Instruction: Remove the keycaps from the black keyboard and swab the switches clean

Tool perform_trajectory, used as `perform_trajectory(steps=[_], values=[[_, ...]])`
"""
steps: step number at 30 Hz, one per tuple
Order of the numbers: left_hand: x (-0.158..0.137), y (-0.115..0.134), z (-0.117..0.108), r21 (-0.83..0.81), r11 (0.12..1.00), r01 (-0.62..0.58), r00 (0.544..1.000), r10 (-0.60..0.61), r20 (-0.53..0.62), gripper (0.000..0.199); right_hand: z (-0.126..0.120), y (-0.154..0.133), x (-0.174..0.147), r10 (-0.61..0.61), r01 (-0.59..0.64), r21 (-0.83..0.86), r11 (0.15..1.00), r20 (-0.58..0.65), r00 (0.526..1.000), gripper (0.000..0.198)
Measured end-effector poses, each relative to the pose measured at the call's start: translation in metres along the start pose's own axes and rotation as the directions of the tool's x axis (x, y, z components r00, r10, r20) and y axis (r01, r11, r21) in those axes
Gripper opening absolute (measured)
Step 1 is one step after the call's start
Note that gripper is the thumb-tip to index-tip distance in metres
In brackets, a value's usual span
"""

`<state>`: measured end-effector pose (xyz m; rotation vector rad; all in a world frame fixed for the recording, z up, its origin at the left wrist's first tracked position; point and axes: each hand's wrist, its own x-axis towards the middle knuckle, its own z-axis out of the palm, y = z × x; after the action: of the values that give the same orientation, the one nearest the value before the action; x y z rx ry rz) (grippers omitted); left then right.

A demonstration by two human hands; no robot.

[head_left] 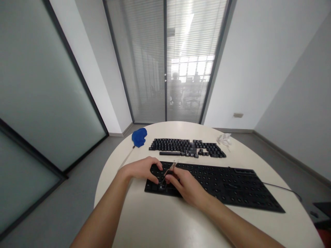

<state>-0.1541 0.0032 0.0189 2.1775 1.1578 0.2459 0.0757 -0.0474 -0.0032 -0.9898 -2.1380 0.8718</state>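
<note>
The black keyboard base (222,184) lies at a slant across the table, most of its keycaps off and the switch posts showing. At its lower left corner, my right hand (187,184) pinches a wire keycap puller (170,170). The puller's wire end reaches down to a keycap (162,186) in the bottom row; whether it grips that cap I cannot tell. My left hand (142,169) rests at the base's left edge, thumb and fingers apart and nothing between them. Beyond the base, loose black keycaps (172,145) are laid out in rows, with the long space bar (170,153) in front.
A blue cloth-like item (139,137) with a thin pale stick (126,156) lies at the table's left. Crumpled white tissue (224,138) sits at the back right. The keyboard's cable (280,187) runs off to the right edge of the round table (165,224).
</note>
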Motion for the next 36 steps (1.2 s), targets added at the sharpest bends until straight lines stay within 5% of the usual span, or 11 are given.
perform_trajectory(steps=[6,12,20,26,32,36], values=[[-0.001,-0.001,0.001,0.009,0.998,-0.065,0.998,0.065,0.017,0.046,0.01,-0.006,0.004,-0.094,0.112,-0.198,0.974,0.095,0.991,0.016],[-0.005,0.003,0.002,0.018,0.999,-0.036,0.998,0.035,0.06,0.058,0.004,-0.002,0.004,-0.184,0.226,-0.192,0.955,0.214,0.959,0.014],[-0.006,0.014,0.007,0.029,1.0,-0.001,0.996,-0.002,0.091,0.065,0.0,0.018,0.005,-0.072,0.055,0.112,0.992,0.157,0.985,0.013],[-0.005,0.013,0.008,0.04,0.999,0.001,0.998,-0.003,0.064,0.065,0.004,0.025,0.009,0.04,-0.091,0.498,0.863,0.113,0.993,0.027],[0.004,0.014,0.004,-0.091,0.982,-0.166,0.986,0.166,-0.007,0.029,0.003,0.027,0.012,0.13,-0.06,0.569,0.82,-0.083,0.988,0.034],[0.014,0.019,0.008,-0.152,0.976,-0.158,0.984,0.144,-0.103,0.021,-0.006,0.034,0.013,0.218,-0.073,0.626,0.776,-0.157,0.963,0.04]])
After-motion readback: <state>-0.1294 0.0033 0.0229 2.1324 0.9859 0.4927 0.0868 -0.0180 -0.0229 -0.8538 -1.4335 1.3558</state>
